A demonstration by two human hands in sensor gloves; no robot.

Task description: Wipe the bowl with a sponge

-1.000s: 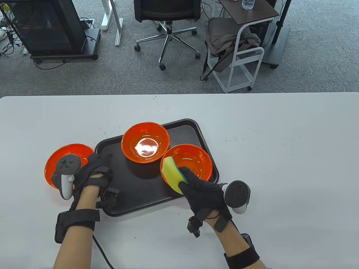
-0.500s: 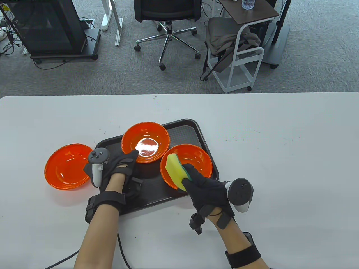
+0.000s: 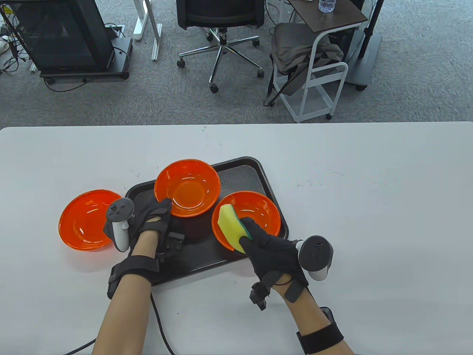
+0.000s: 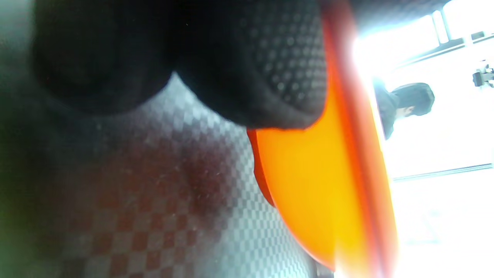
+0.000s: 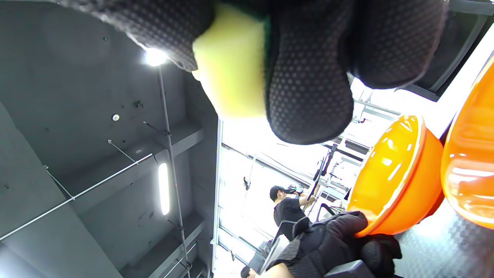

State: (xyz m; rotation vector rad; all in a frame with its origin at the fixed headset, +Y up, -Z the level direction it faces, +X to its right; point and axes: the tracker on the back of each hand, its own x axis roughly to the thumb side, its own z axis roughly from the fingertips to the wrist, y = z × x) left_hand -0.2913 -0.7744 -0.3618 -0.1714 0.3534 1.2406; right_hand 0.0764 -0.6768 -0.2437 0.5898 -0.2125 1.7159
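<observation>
Three orange bowls are in the table view. My left hand (image 3: 155, 216) grips the near rim of the back bowl (image 3: 187, 187) and holds it tilted above the black tray (image 3: 258, 173). In the left wrist view my fingers (image 4: 270, 77) sit on that bowl (image 4: 328, 200). It also shows in the right wrist view (image 5: 393, 177). My right hand (image 3: 258, 236) holds a yellow and green sponge (image 3: 231, 225) over the near-left rim of the front bowl (image 3: 255, 216) on the tray. In the right wrist view my fingers (image 5: 308, 77) wrap the sponge (image 5: 231, 69).
A third orange bowl (image 3: 83, 220) lies on the white table (image 3: 369, 222) left of the tray. Beyond the table's far edge stand an office chair (image 3: 221, 22) and a white cart (image 3: 317, 74).
My left hand moved from the left bowl to the back bowl, took hold of its near rim, and has now lifted and shifted it slightly left. My right hand with the sponge barely moved.
</observation>
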